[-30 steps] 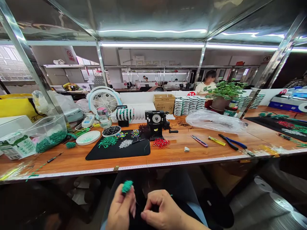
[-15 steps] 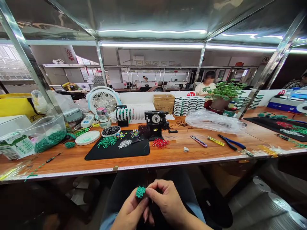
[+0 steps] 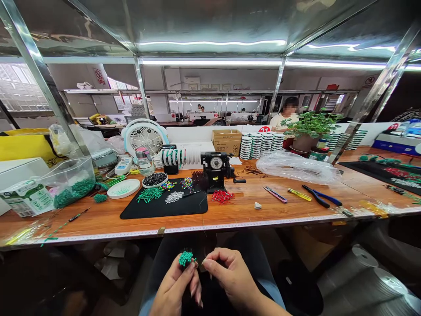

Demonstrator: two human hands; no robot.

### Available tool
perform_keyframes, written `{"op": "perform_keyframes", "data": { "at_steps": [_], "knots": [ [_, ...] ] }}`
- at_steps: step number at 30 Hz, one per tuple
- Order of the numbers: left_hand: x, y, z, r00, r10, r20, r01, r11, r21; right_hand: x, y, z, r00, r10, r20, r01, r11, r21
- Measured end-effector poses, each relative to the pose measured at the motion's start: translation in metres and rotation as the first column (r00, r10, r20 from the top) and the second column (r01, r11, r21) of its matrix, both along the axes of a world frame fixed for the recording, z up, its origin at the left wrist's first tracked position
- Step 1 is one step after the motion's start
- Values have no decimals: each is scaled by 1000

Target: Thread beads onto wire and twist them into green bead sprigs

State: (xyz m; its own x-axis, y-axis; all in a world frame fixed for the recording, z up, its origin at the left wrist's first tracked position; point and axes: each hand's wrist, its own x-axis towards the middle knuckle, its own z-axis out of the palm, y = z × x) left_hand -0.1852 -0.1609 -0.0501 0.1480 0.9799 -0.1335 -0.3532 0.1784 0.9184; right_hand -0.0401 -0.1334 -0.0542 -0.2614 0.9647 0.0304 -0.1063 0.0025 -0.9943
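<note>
Below the table's front edge, over my lap, my left hand [image 3: 176,287] pinches a small green beaded cluster [image 3: 185,258] between thumb and fingers. My right hand [image 3: 230,278] sits just to its right, fingertips pinched together near the cluster, apparently on a thin wire that is too fine to make out. On the wooden table [image 3: 289,208] lies a black mat [image 3: 164,205] with piles of green beads [image 3: 148,194], white beads [image 3: 173,197] and coloured beads [image 3: 187,183].
A black dial machine [image 3: 217,170] stands behind the mat, red beads [image 3: 221,196] in front of it. Pliers [image 3: 319,196], snips [image 3: 275,194] and a clear plastic bag [image 3: 296,167] lie to the right. A fan [image 3: 143,138], bead bowl [image 3: 154,179] and bead bag [image 3: 70,184] sit left. A person sits beyond a plant [image 3: 309,125].
My left hand lifted the green cluster and brought it toward the right hand. The right hand met it, then drew slightly back to the right.
</note>
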Motion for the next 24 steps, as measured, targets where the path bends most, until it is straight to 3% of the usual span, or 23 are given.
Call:
{"op": "perform_keyframes", "data": {
  "at_steps": [4,9,13,18,24],
  "knots": [
    [-2,-3,1,988,94,125,-83,993,-86,7,-2,-7,986,145,-80,-145,989,6],
    [-5,-2,3,971,180,155,-165,981,-106,13,-4,-11,985,172,-5,-167,964,209],
    [-5,0,7,971,194,137,-181,979,-98,14,-4,-11,975,216,49,-221,933,284],
    [-3,3,9,966,232,117,-221,970,-96,13,-3,-13,964,259,59,-264,917,299],
    [-4,2,9,967,223,127,-211,972,-98,12,-1,-17,974,225,31,-226,944,241]
  ]
}}
